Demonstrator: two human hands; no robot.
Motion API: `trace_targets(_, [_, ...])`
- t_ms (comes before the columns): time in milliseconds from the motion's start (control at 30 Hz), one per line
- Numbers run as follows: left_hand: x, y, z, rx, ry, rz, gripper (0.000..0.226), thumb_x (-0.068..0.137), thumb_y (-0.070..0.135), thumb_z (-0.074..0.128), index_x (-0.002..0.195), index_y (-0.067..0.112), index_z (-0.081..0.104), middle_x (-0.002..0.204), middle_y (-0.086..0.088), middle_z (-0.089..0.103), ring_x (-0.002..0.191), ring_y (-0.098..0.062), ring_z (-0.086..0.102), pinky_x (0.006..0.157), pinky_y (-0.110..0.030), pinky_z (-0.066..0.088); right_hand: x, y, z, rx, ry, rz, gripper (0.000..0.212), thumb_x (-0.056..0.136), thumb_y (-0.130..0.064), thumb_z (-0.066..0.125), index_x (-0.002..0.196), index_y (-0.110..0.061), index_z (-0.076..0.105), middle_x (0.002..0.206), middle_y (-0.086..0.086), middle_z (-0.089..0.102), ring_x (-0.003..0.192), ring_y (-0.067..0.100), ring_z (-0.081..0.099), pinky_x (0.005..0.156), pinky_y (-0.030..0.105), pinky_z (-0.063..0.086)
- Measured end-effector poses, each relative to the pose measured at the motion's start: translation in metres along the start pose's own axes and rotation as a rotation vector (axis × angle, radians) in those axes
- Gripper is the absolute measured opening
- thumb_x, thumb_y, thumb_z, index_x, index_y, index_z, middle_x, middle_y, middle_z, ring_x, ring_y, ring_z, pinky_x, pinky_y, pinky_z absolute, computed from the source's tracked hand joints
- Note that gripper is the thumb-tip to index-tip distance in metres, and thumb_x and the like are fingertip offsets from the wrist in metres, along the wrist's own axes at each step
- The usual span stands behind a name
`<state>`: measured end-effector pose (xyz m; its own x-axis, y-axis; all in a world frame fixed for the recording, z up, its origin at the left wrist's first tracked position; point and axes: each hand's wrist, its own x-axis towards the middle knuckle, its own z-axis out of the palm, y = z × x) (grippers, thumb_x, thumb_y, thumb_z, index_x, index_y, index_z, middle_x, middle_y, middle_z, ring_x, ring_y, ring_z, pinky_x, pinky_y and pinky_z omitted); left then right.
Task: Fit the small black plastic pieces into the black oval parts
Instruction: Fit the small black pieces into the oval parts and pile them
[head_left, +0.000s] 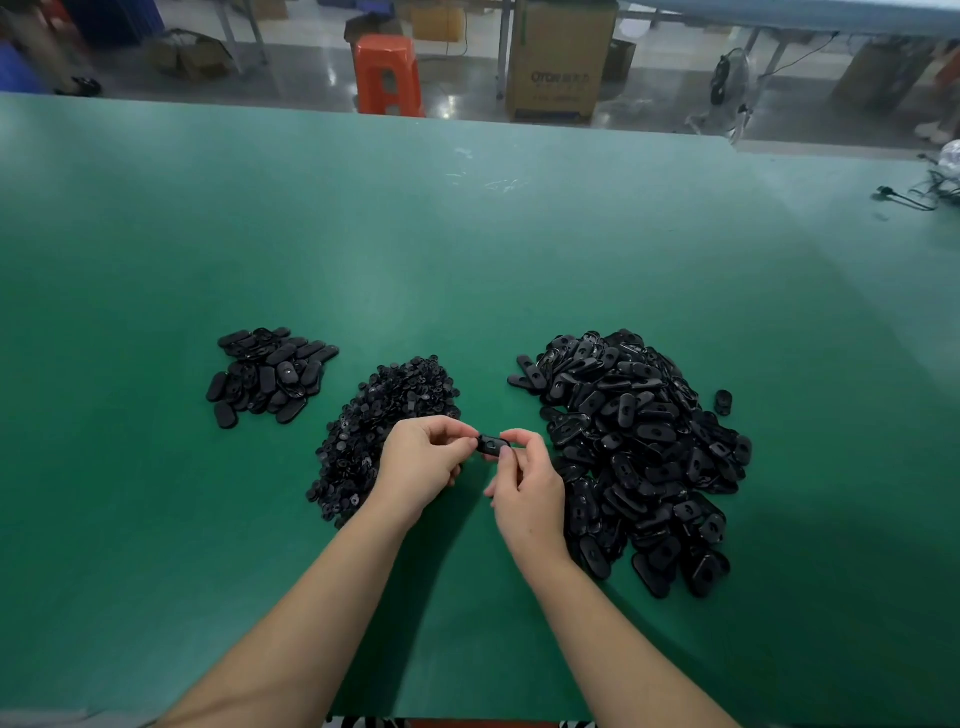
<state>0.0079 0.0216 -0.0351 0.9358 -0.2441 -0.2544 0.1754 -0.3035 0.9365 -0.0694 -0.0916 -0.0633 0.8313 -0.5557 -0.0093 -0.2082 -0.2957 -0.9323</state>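
Both the left hand (423, 457) and right hand (524, 483) pinch one oval part (491, 447). The small left pile (270, 374) looks finished; the big right heap (639, 457) remains

Black oval parts (639, 447) on a green table (467, 249); orange stool (388, 73).

Green work table (467, 249): matte surface, spreads wide ahead of and to both sides of the hands, faint scuffs far ahead. Grey glossy floor (311, 78) beyond the table's far edge, showing light reflections. Orange plastic stool (387, 75), ahead and slightly left. Tall cardboard box (561, 60), ahead and slightly right. Floor fan (727, 83), far right. Black cable (906, 197) on the table, far right edge. More cartons, blurred, at back.
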Motion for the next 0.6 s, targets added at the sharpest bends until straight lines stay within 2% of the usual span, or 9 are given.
trace_targets(100, [0.001,0.001,0.004,0.12,0.028,0.05,0.014,0.088,0.01,0.076,0.079,0.021,0.074,0.058,0.006,0.067,0.043,-0.008,0.055,0.045,-0.024,0.047,-0.001,0.0,-0.001,0.006,-0.006,-0.005,0.012,0.103,-0.016,0.052,0.106,-0.025,0.058,0.069,-0.002,0.069,0.056,0.011,0.063,0.069,0.046,0.055])
trace_targets(200, [0.0,0.001,0.007,0.199,0.029,0.071,0.014,0.088,0.012,0.075,0.078,0.022,0.073,0.066,0.005,0.072,0.045,-0.008,0.059,0.048,-0.026,0.052,-0.001,-0.001,-0.002,0.01,-0.02,-0.001,0.012,0.103,-0.015,0.052,0.108,-0.024,0.058,0.069,-0.002,0.068,0.062,0.015,0.064,0.07,0.047,0.055])
trace_targets(333, [-0.001,0.002,0.01,0.195,0.029,0.056,0.014,0.089,0.01,0.074,0.079,0.02,0.073,0.069,0.002,0.074,0.045,-0.007,0.059,0.049,-0.024,0.051,-0.002,-0.003,-0.003,0.004,-0.033,0.004,0.012,0.103,-0.015,0.052,0.109,-0.023,0.058,0.074,-0.001,0.07,0.071,0.023,0.066,0.074,0.048,0.054])
trace_targets(600, [-0.001,0.005,0.013,0.19,0.025,0.051,0.012,0.089,0.011,0.074,0.079,0.019,0.074,0.068,0.002,0.073,0.046,-0.006,0.058,0.048,-0.023,0.049,-0.002,-0.004,-0.003,-0.006,-0.039,0.003,0.013,0.102,-0.013,0.051,0.111,-0.021,0.059,0.081,0.001,0.073,0.076,0.026,0.068,0.075,0.051,0.055])
